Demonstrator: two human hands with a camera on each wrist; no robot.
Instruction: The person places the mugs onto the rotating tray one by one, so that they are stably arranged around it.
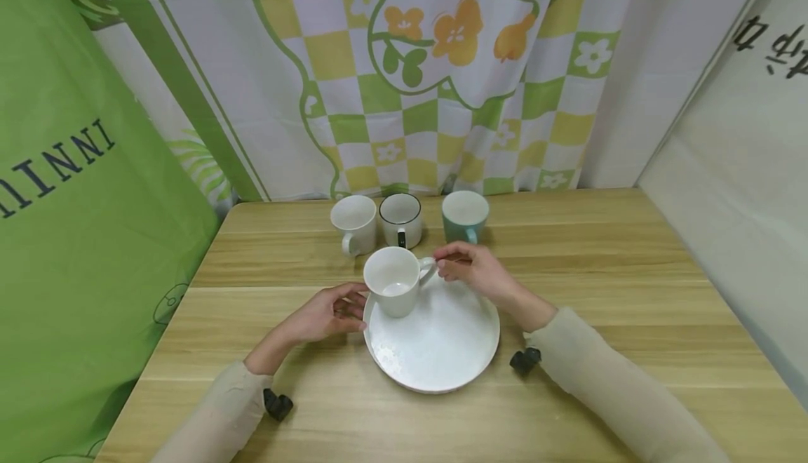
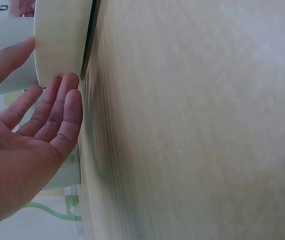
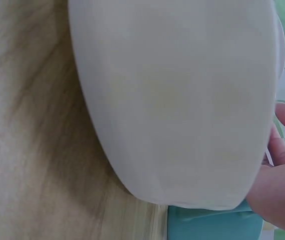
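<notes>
A white mug [image 1: 393, 282] stands upright on the far left part of a round white tray [image 1: 451, 337], its handle turned right. My right hand [image 1: 480, 273] pinches the end of that handle between thumb and fingers. At the left, my left hand [image 1: 333, 313] has its fingers loosely extended beside the tray and mug. In the left wrist view the fingertips of this hand [image 2: 37, 132] meet the tray's side wall [image 2: 62, 42]. The tray wall [image 3: 172, 105] covers most of the right wrist view and hides much of the right hand [image 3: 280, 187].
Behind the tray stand a white mug [image 1: 360, 228], a white mug with a black rim [image 1: 407, 231] and a teal mug [image 1: 461, 228]. They are near the back edge of the wooden table [image 1: 587, 287]. Patterned curtains [image 1: 435, 119] hang behind it.
</notes>
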